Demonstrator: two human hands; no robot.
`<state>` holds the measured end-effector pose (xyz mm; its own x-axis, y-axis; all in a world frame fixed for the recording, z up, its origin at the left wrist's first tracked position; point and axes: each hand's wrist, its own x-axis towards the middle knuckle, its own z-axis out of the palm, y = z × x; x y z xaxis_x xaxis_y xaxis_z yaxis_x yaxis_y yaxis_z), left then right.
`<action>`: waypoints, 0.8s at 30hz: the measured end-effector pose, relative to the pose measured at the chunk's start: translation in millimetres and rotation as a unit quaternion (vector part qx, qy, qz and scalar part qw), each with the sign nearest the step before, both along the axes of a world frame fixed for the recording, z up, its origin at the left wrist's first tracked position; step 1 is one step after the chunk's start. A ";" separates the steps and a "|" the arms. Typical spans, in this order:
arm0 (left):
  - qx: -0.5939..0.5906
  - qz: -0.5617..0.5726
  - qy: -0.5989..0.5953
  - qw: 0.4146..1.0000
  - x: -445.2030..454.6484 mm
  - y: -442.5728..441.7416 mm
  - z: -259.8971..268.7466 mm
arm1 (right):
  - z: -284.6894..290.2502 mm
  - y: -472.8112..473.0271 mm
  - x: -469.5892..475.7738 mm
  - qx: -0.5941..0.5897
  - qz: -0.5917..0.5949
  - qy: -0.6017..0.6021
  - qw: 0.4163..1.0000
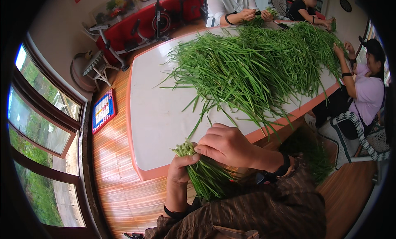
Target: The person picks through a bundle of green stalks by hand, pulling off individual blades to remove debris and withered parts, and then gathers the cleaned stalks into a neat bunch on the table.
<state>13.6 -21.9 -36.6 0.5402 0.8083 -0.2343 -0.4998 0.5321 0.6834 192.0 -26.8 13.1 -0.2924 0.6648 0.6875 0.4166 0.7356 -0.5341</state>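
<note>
My left hand (180,168) is wrapped around a bunch of garlic chives (208,177), just off the near edge of the table. The pale cut stem ends (185,148) point up and away from me, and the green leaves hang down towards my lap. My right hand (224,145) pinches at the bunch by the stem ends; its fingertips are partly hidden. Beyond both hands, a large loose heap of garlic chives (238,69) covers much of the white-topped table (157,115).
A person in a white shirt (230,7) holds chives across the table. Another in pink (368,90) sits at the right by a woven chair (340,140); one in black (304,10) works farther back. More greens (306,155) lie low at my right. An exercise bike (136,38) stands behind.
</note>
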 end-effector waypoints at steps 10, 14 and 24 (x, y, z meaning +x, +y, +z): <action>0.007 -0.043 -0.112 0.993 -3.8 14.7 14.1 | 3.2 62.1 -7.1 -0.116 0.105 0.034 0.987; 0.025 -0.015 -0.125 0.992 0.8 20.5 22.0 | 11.5 79.8 1.4 -0.283 0.202 0.067 0.935; -0.022 -0.161 -0.101 0.982 11.2 37.3 -7.6 | -1.4 68.3 1.3 -0.450 0.278 -0.027 0.848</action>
